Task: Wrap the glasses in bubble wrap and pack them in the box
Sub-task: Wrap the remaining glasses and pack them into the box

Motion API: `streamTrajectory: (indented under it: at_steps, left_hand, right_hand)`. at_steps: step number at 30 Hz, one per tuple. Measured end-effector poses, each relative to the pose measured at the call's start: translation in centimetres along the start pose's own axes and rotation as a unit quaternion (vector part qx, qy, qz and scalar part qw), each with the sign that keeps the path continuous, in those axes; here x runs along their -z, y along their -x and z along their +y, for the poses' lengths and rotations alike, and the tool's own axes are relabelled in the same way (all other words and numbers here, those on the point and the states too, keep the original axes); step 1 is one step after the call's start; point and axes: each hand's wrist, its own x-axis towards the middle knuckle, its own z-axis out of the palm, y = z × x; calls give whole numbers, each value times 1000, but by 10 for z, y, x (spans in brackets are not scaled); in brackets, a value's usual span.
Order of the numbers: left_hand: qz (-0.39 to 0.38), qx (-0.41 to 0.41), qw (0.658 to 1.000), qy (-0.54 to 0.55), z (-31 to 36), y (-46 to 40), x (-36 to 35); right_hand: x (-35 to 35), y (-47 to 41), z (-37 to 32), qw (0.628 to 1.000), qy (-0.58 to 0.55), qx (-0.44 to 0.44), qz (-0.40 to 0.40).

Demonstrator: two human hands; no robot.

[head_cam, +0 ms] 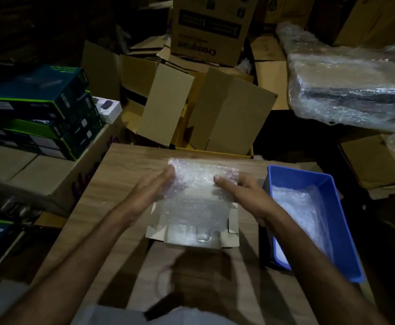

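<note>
A: Dim overall?
B: Yes; light falls from above onto the worktop, glaring off the bubble wrap.
A: Shadows?
B: Dark ones fall toward the viewer. Corners are almost black, edges bend, and the hands look slightly blurred.

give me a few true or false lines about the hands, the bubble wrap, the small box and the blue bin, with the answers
1. Both hands are on the bubble wrap. True: the left hand lies against its left edge with straight fingers, and the right hand pinches its right side.
2. The small cardboard box is closed. False: its flaps are open.
3. The blue bin sits to the left of the box. False: it is on the right, beside the right forearm.
4. The blue bin holds clear wrap. True.
5. The box rests on a wooden table. True.
6. The left hand holds a bare glass. False: it only touches the bubble wrap.
</note>
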Motion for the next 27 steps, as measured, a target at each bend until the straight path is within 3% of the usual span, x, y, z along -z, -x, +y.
streamTrajectory:
  at_steps: [3, 7, 12, 14, 17, 18, 20, 23, 25, 27]
  left_hand:
    - [-1, 21, 999, -25, -17, 0, -16]
    - [116, 3, 993, 7, -31, -2, -25]
    - [139, 16, 990, -27, -34, -6, -24]
    - [122, 14, 992, 2, -27, -2, -23]
    - [9, 38, 996, 85, -25, 3, -8]
    - [-30, 40, 996, 72, -27, 6, -3]
    - [-64, 24, 996, -55, -31, 9, -3]
    - [0, -47, 960, -275, -37, 8, -11]
    - [35, -91, 942, -321, -34, 8, -12]
    - [25, -87, 957, -274, -28, 9, -11]
  right_hand:
    - [-19, -1, 4, 994, -76, -32, 70]
    - [-29, 10, 25, 986, -135, -75, 69]
    - [-31, 21, 47, 987, -145, 37, 51]
    - [-26, 22, 48, 990, -128, 54, 16]
    - [-19, 25, 51, 998, 3, 55, -12]
    - [-20, 25, 51, 996, 67, 51, 1]
    - [-21, 20, 49, 984, 165, 60, 35]
    - [-21, 14, 47, 962, 244, 111, 50]
    - [-14, 13, 45, 964, 245, 97, 40]
    - [-6, 15, 41, 984, 169, 50, 30]
